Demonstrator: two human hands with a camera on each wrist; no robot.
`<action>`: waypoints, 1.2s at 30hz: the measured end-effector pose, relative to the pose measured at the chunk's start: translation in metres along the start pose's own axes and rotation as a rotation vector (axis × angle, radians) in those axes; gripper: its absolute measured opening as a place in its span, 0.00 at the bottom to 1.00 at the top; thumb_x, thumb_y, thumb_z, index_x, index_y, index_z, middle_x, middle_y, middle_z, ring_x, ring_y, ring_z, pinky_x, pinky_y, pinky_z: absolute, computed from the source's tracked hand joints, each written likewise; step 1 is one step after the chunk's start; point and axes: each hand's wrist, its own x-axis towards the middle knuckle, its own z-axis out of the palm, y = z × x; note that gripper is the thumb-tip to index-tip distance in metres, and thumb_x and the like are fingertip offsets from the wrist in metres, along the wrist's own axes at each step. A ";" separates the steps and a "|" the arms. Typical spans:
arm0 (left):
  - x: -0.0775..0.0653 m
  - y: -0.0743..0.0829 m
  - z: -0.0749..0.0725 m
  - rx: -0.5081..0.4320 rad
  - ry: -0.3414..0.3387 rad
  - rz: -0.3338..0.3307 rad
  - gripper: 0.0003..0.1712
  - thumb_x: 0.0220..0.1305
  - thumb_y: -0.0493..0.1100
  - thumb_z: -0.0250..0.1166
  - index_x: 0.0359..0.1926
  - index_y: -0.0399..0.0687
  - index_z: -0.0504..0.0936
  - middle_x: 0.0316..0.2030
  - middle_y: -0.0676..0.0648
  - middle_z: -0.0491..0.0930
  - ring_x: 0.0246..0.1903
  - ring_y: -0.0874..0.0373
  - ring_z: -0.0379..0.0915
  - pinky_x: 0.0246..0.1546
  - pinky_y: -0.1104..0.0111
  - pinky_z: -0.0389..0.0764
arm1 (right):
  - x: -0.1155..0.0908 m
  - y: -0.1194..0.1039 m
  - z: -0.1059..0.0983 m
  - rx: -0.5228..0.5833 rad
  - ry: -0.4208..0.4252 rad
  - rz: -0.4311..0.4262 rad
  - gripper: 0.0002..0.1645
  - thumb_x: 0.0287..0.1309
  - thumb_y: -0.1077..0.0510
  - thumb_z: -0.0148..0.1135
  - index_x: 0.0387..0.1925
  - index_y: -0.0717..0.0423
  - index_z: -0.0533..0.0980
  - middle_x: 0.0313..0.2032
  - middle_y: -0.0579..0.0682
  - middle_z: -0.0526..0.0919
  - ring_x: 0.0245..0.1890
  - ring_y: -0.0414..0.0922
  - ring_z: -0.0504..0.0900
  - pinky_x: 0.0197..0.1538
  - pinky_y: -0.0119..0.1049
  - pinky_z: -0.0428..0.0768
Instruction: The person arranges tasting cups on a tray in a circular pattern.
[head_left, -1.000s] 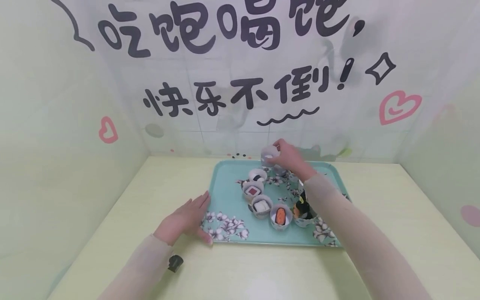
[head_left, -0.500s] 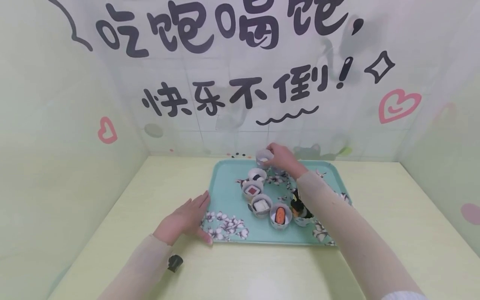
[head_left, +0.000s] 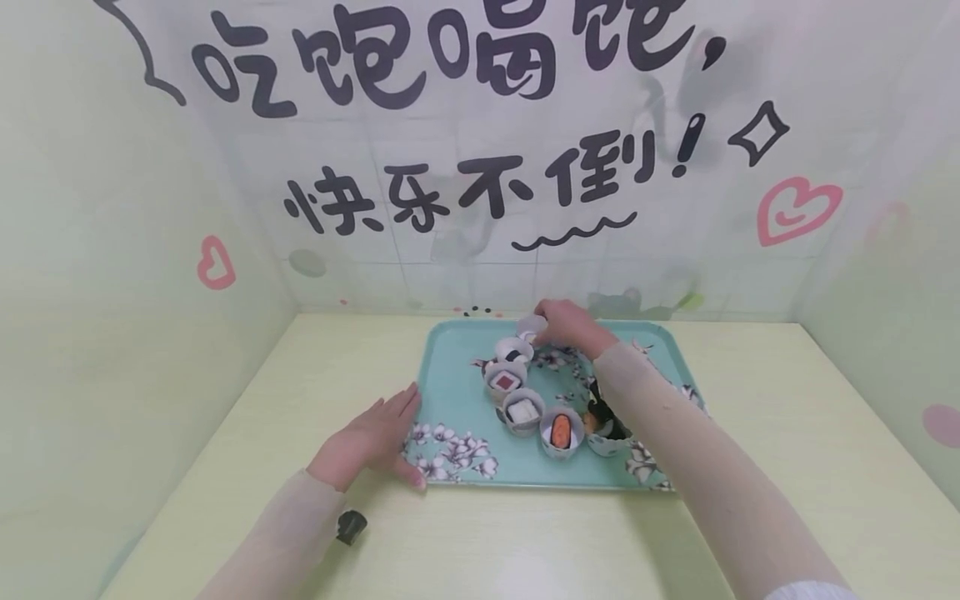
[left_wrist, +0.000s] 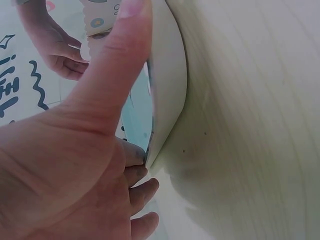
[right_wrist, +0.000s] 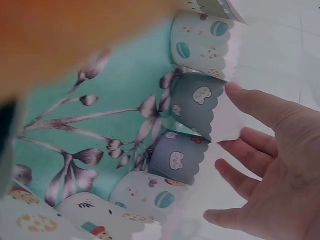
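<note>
My right hand (head_left: 572,323) pinches the rim of a grey paper baking cup (right_wrist: 192,100) with a bear print, thumb on one side and fingers on the other. The cup stands at the back of the turquoise tray (head_left: 457,350), beside other cups. A curve of cups includes one with a dark-and-white piece (head_left: 514,356), one with a red-centred white piece (head_left: 506,382), one with a white piece (head_left: 522,412) and one with an orange piece (head_left: 562,432). With fingers straight, my left hand (head_left: 375,437) rests against the tray's left edge, thumb at its front corner.
A paper cup with dark and orange pieces (head_left: 607,429) sits at the tray's right, partly behind my right sleeve. A small black object (head_left: 351,527) shows beside my left sleeve. A printed sheet (head_left: 480,275) hangs behind the pale wooden table (head_left: 480,542).
My right hand has lowered the grey paper cup leftward and down to the back of the tray, in line with the other cups. My left hand has stayed at the tray's edge.
</note>
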 end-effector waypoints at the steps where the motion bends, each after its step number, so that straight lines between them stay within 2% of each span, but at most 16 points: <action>1: 0.001 -0.001 0.000 0.001 -0.001 0.001 0.79 0.37 0.66 0.79 0.76 0.27 0.46 0.78 0.30 0.42 0.77 0.36 0.43 0.79 0.45 0.48 | 0.000 0.000 -0.001 -0.003 -0.009 -0.004 0.30 0.61 0.54 0.67 0.62 0.59 0.71 0.60 0.58 0.78 0.58 0.54 0.77 0.65 0.50 0.78; 5: 0.003 -0.001 -0.001 0.009 -0.011 0.006 0.79 0.37 0.67 0.79 0.76 0.27 0.46 0.78 0.30 0.42 0.78 0.36 0.42 0.79 0.45 0.48 | -0.002 0.000 -0.010 -0.006 -0.035 -0.043 0.33 0.64 0.54 0.64 0.67 0.63 0.67 0.64 0.62 0.75 0.64 0.57 0.74 0.68 0.52 0.75; 11: 0.004 -0.002 -0.007 0.011 -0.030 0.003 0.79 0.36 0.67 0.79 0.75 0.26 0.46 0.78 0.30 0.41 0.77 0.35 0.41 0.79 0.44 0.48 | -0.005 -0.005 -0.032 -0.005 -0.011 -0.110 0.36 0.65 0.53 0.63 0.68 0.66 0.66 0.65 0.65 0.73 0.66 0.60 0.72 0.69 0.53 0.73; 18: 0.008 -0.003 -0.014 0.007 -0.063 -0.031 0.76 0.41 0.68 0.77 0.76 0.28 0.47 0.78 0.30 0.43 0.77 0.34 0.41 0.79 0.45 0.49 | -0.012 0.003 -0.056 0.005 -0.003 -0.103 0.37 0.66 0.50 0.61 0.70 0.65 0.64 0.68 0.64 0.70 0.69 0.60 0.68 0.72 0.55 0.70; 22: 0.015 -0.007 -0.018 -0.022 -0.042 -0.055 0.72 0.46 0.69 0.74 0.76 0.30 0.49 0.77 0.31 0.48 0.76 0.34 0.45 0.77 0.45 0.55 | -0.021 0.019 -0.065 0.015 0.011 -0.091 0.39 0.68 0.48 0.60 0.71 0.65 0.62 0.70 0.65 0.67 0.72 0.61 0.65 0.74 0.56 0.66; 26: 0.028 -0.014 -0.022 -0.018 0.025 -0.059 0.68 0.49 0.69 0.73 0.76 0.32 0.53 0.73 0.31 0.58 0.73 0.35 0.56 0.73 0.45 0.64 | -0.035 0.040 -0.073 0.017 0.034 -0.066 0.41 0.69 0.47 0.58 0.73 0.64 0.59 0.73 0.65 0.62 0.73 0.63 0.61 0.76 0.59 0.62; 30: 0.042 -0.020 -0.026 0.034 0.118 -0.051 0.62 0.52 0.69 0.71 0.75 0.34 0.58 0.70 0.32 0.65 0.69 0.36 0.64 0.69 0.45 0.71 | -0.053 0.064 -0.074 0.016 0.061 -0.044 0.43 0.68 0.46 0.58 0.74 0.65 0.57 0.73 0.67 0.60 0.73 0.65 0.59 0.75 0.62 0.61; 33: 0.050 -0.023 -0.029 0.084 0.207 -0.029 0.59 0.55 0.70 0.68 0.75 0.37 0.59 0.72 0.33 0.63 0.70 0.35 0.61 0.71 0.43 0.66 | -0.066 0.083 -0.071 0.016 0.076 -0.038 0.45 0.68 0.45 0.59 0.74 0.66 0.55 0.74 0.69 0.58 0.73 0.67 0.57 0.75 0.64 0.59; 36: 0.059 -0.025 -0.032 0.128 0.315 -0.004 0.60 0.56 0.73 0.65 0.77 0.41 0.55 0.77 0.36 0.53 0.75 0.36 0.53 0.76 0.41 0.55 | -0.078 0.102 -0.065 -0.002 0.102 -0.038 0.51 0.65 0.43 0.62 0.75 0.67 0.52 0.74 0.71 0.54 0.75 0.70 0.51 0.74 0.70 0.53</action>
